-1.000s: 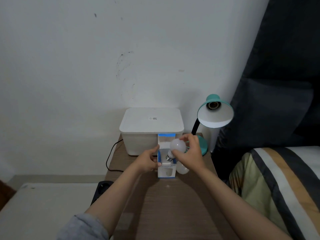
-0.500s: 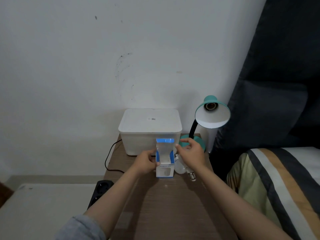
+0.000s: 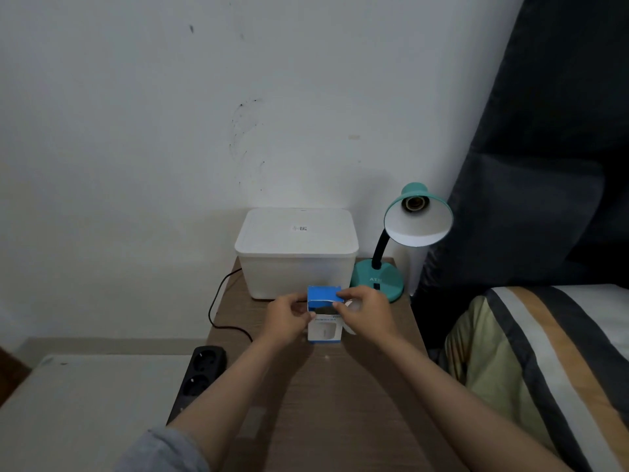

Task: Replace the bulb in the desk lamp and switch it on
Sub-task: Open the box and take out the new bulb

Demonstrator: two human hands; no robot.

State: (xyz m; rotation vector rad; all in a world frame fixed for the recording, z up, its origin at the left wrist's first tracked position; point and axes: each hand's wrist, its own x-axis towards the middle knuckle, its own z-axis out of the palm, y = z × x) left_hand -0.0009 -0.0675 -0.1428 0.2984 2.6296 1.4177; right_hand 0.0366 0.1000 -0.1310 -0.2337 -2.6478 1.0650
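Observation:
A small blue and white bulb box [image 3: 324,330] stands upright on the wooden bedside table [image 3: 333,403]. My left hand [image 3: 287,316] grips its left side. My right hand [image 3: 366,310] pinches the blue top flap, which is bent down over the opening. A white bulb [image 3: 350,327] lies on the table just right of the box, mostly hidden under my right hand. The teal desk lamp [image 3: 377,279] stands at the table's back right, its shade [image 3: 418,221] tilted toward me with an empty socket [image 3: 412,204].
A white lidded plastic bin [image 3: 296,250] sits behind the box against the wall. A black cable [image 3: 218,308] runs off the table's left edge to a black power strip [image 3: 200,376]. A bed with a striped cover [image 3: 544,362] lies at the right.
My right hand put one bulb into the box, then moved to the top flap and folded it down. The other bulb stayed lying beside the box.

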